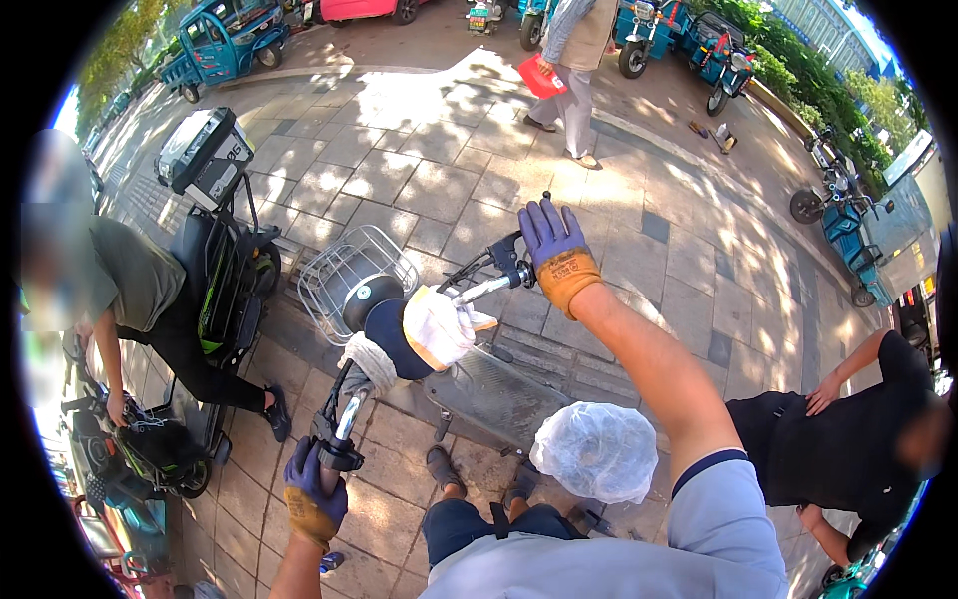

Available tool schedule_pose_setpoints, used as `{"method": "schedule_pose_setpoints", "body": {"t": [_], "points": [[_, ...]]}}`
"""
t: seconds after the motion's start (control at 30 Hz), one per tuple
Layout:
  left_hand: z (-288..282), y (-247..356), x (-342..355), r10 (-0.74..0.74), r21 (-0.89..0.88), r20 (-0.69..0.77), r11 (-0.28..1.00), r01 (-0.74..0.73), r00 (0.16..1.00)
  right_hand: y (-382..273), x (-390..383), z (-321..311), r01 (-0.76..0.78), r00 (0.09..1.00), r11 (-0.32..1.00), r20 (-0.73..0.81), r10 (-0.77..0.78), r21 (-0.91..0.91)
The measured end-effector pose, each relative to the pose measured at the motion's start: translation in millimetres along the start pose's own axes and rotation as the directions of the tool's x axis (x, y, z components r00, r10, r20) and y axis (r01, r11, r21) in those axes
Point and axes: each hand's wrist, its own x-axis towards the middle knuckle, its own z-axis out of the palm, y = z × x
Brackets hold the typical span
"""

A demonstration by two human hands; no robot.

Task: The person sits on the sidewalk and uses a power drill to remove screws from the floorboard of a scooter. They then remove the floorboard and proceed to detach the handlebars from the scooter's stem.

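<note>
I stand astride an electric bike with chrome handlebars. My left hand, in a purple and tan work glove, is wrapped round the left handlebar grip. My right hand, gloved alike, lies at the right bar end with its fingers stretched out; the grip there is mostly hidden. A brake lever sits beside it. White cloth and a grey wrap cover the bar's middle. Ahead is a wire basket; a clear plastic cover is over the seat.
To the left a person holds a black scooter with a rear box. At right stands a person in black. Ahead someone walks with a red item. Blue cargo tricycles line the paved area.
</note>
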Motion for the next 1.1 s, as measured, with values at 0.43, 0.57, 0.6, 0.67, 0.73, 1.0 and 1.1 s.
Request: {"method": "schedule_pose_setpoints", "body": {"t": [0.43,0.57,0.6,0.67,0.73,1.0,1.1], "points": [[1,-15,13,-0.140,0.138,-0.047,0.980,0.145,0.989,-7,-16,11,-0.004,1.000,0.991,0.015,0.002,0.134],[11,-12,6,-0.293,0.056,-0.016,0.954,0.294,0.956,-9,-11,5,0.013,1.000,0.997,0.013,-0.014,0.074],[15,-8,7,-0.304,0.063,-0.020,0.950,0.305,0.953,-7,-9,7,0.009,1.000,0.998,-0.017,-0.008,0.070],[22,-4,5,-0.310,0.098,-0.047,0.945,0.313,0.950,-7,-4,12,0.013,0.996,0.998,-0.094,-0.007,0.067],[26,-8,-2,-0.303,0.153,-0.083,0.937,0.313,0.949,-16,3,-1,0.016,1.000,0.999,0.015,-0.016,-0.028],[33,0,0,-0.336,0.138,-0.169,0.923,0.360,0.926,-20,3,-7,-0.137,0.984,0.988,0.101,0.144,-0.073],[14,6,2,-0.444,0.154,-0.050,0.882,0.446,0.895,-30,-9,-11,-0.117,0.983,0.990,0.133,0.127,-0.078]]}}
